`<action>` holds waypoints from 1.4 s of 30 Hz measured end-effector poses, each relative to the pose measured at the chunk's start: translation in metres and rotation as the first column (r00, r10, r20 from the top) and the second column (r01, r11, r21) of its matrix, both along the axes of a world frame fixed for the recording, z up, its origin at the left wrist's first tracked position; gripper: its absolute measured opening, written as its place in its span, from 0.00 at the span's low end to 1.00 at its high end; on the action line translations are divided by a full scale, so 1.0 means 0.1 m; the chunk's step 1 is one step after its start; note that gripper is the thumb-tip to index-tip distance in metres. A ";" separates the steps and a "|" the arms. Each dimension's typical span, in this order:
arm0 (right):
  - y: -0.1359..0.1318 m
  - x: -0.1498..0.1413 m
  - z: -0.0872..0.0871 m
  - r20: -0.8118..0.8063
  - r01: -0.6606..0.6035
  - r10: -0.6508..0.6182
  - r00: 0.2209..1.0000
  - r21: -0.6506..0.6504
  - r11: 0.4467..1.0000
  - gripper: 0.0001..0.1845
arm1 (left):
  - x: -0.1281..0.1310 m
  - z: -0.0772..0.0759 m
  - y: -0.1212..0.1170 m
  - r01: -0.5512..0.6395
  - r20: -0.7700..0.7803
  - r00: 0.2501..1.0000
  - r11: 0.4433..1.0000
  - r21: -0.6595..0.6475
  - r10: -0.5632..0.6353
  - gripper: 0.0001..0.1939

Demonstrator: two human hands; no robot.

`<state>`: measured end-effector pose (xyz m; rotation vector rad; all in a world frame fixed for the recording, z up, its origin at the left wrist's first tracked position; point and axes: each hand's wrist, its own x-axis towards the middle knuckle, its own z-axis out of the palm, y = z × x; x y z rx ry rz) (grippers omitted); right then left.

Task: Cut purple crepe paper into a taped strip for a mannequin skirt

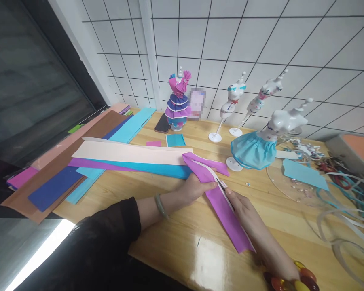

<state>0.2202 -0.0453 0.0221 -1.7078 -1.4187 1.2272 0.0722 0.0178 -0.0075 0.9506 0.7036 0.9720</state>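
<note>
A strip of purple crepe paper [223,210] with a white edge runs diagonally across the middle of the table. My left hand [197,189] pinches it near its upper part, thumb on top. Against the white edge, my right hand [239,204] is closed around scissors [221,184]; only thin dark blades show, and the handles are hidden in the fingers. Beyond my left hand lies another flap of the purple paper, folded over the end of a stack of pale pink [133,152] and blue paper strips [166,169].
Brown, navy and light blue paper [124,135] lies at the left. A dressed mini mannequin [178,105], a phone [162,123], bare mannequins [229,106] and one in a turquoise skirt [255,150] stand along the tiled wall. Ribbons [342,218] and beads clutter the right.
</note>
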 end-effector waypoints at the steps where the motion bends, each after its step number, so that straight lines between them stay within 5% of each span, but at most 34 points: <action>1: 0.00 0.00 0.00 0.000 -0.002 0.002 1.000 -0.003 1.000 0.29 | 0.00 0.00 0.00 -0.002 0.000 1.000 1.000 -0.007 0.002 0.23; 21: 0.01 0.00 0.04 -0.004 0.009 -0.009 1.000 -0.006 1.000 0.28 | 0.00 -0.06 0.00 0.008 0.038 0.999 1.000 0.000 -0.008 0.21; 31: 0.00 -0.02 0.04 -0.006 0.008 -0.008 1.000 0.029 1.000 0.29 | -0.02 0.11 -0.03 0.021 -0.040 0.999 1.000 -0.021 -0.022 0.19; 42: 0.01 -0.01 0.00 0.002 0.000 0.000 1.000 0.006 1.000 0.28 | -0.01 0.07 -0.04 0.015 -0.012 1.000 0.999 -0.033 -0.015 0.19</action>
